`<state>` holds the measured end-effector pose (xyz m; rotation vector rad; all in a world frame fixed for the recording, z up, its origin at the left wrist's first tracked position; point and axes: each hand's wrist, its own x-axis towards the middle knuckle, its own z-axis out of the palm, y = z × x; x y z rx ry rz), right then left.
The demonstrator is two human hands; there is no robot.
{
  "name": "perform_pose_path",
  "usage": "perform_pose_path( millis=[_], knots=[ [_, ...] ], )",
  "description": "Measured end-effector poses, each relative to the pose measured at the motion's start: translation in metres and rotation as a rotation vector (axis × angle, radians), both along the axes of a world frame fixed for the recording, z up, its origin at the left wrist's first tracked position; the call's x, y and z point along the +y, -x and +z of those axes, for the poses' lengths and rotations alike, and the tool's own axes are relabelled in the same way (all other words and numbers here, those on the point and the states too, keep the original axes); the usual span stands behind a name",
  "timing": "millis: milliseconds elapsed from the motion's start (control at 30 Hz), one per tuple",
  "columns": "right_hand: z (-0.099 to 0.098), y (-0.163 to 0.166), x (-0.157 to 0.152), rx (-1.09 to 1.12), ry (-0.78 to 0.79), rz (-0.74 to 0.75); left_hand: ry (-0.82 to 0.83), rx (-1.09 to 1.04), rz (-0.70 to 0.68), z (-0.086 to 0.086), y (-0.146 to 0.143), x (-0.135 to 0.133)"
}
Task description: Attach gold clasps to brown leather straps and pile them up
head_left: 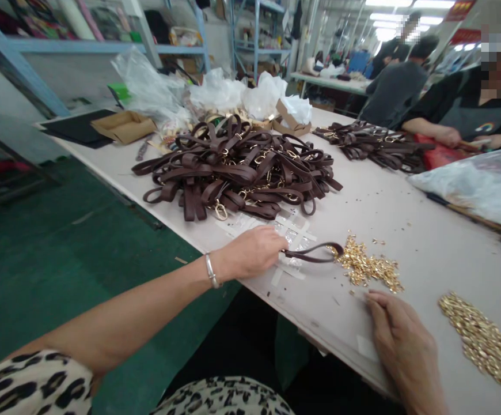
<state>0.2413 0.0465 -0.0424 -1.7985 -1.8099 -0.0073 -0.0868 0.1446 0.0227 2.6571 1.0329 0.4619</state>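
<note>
My left hand [257,252] is closed round a dark brown leather strap [315,253], whose looped end sticks out to the right over the table. The rest of that strap is hidden in the fist. My right hand [401,337] rests low over the table's front edge, thumb and fingers pinched together; whatever may be between them is too small to make out. Just beyond its fingertips lies a loose heap of small gold metal fittings [367,262]. Behind my left hand rises a large pile of brown leather straps [242,167] with gold clasps.
A second gold heap [484,340] spreads at the right. More brown straps [371,144] lie at the back right, near a co-worker [458,115]. A plastic-wrapped bundle [484,178] borders the right side. An open cardboard box [123,125] and plastic bags [220,89] stand at the back.
</note>
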Motion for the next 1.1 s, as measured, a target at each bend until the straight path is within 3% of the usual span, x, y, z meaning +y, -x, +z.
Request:
perform_pose_path(
  millis=[133,233,367,500,867,933,1100],
  knots=[
    [0.015,0.007,-0.013,0.403,0.150,-0.135,0.647,-0.471,0.254,0.001,-0.011,-0.038],
    [0.027,0.031,-0.024,0.722,0.173,-0.109,1.098,-0.872,0.364,-0.007,-0.032,-0.063],
    [0.037,0.072,-0.034,0.932,0.196,0.014,1.276,-1.126,0.384,-0.015,-0.059,-0.082],
    [0.035,0.094,-0.033,1.043,0.245,0.109,1.289,-1.204,0.315,-0.017,-0.069,-0.090],
    [0.027,0.096,-0.035,1.119,0.331,0.130,1.226,-1.151,0.272,-0.021,-0.077,-0.099],
    [0.028,0.100,-0.036,1.150,0.333,0.132,1.105,-1.072,0.288,-0.021,-0.076,-0.103],
    [0.029,0.106,-0.039,1.264,0.301,0.133,0.572,-0.737,0.319,-0.027,-0.064,-0.111]
  ],
)
